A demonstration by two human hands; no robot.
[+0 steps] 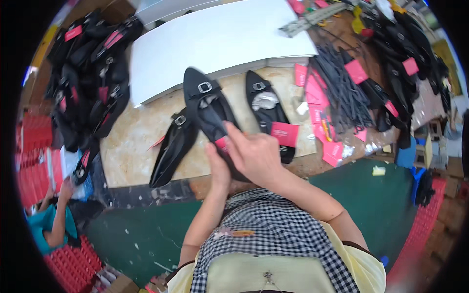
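The shoe is black, with a low, open top and a sharp toe that points to about 11 o'clock, while its back end, toward 5 o'clock, is mostly covered up. A black strap runs across the front with a shiny, square silver buckle on it, and a pink patch peeks out of the dark inside, at about 5 o'clock from the buckle. The shoe is held with its open side up, a little toward 11 o'clock from the middle of the view.
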